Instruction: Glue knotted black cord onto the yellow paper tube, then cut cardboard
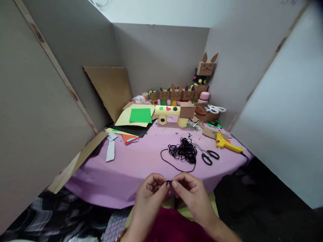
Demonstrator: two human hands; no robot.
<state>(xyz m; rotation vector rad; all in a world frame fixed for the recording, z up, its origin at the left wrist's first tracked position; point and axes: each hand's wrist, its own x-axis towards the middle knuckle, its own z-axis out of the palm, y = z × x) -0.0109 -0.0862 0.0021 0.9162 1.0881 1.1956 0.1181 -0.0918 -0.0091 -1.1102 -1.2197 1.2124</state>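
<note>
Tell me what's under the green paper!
The green paper lies on pale yellow paper, which sticks out around it. Lower down, black paper peeks out at the front. Anything hidden right beneath the green sheet can't be seen.

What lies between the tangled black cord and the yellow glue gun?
In the head view, black-handled scissors beside the cord, then a thin pale strip near the glue gun.

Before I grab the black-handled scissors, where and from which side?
Best by the handle loops, probably from the near right: the scissors lie with loops spread toward that side, blades pointing away to the far left, beside the black cord pile.
</note>
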